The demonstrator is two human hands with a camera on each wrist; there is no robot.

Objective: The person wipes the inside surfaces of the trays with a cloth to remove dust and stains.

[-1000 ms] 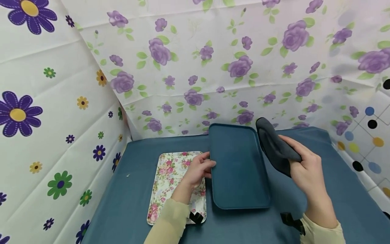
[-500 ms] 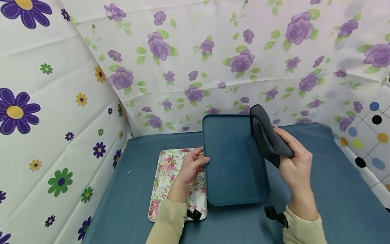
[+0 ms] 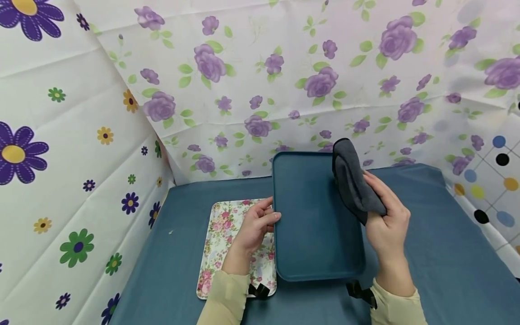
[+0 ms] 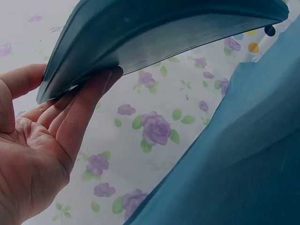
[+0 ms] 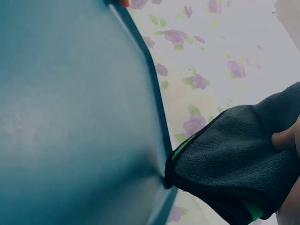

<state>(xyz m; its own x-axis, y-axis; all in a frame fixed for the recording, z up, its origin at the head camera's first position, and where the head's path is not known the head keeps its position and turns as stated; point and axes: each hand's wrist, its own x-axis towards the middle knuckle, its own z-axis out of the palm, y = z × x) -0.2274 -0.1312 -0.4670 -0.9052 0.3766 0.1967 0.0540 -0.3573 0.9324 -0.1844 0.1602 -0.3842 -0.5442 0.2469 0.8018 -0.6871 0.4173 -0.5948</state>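
Note:
My left hand (image 3: 256, 225) pinches the left edge of a dark blue rectangular tray (image 3: 317, 216), thumb on the near side and fingers beneath. In the left wrist view the tray (image 4: 154, 42) is raised above the blue cloth, its underside showing. A folded dark grey cloth (image 3: 353, 180) is held in my right hand (image 3: 387, 216) at the tray's upper right edge. Seen from the right wrist, a corner of the cloth (image 5: 229, 154) with black edging and a little green meets the tray's rim (image 5: 157, 93). Part of the right hand is hidden behind the cloth.
A floral tray (image 3: 221, 234) lies flat on the blue-covered table (image 3: 170, 271), partly under my left forearm. Flower-patterned white sheets (image 3: 243, 90) form walls at the back and left. A dotted sheet (image 3: 495, 180) hangs on the right.
Both hands and the blue tray have shifted slightly left and up since the first frame. The grey cloth has come in from the right and now overlaps the tray's right edge.

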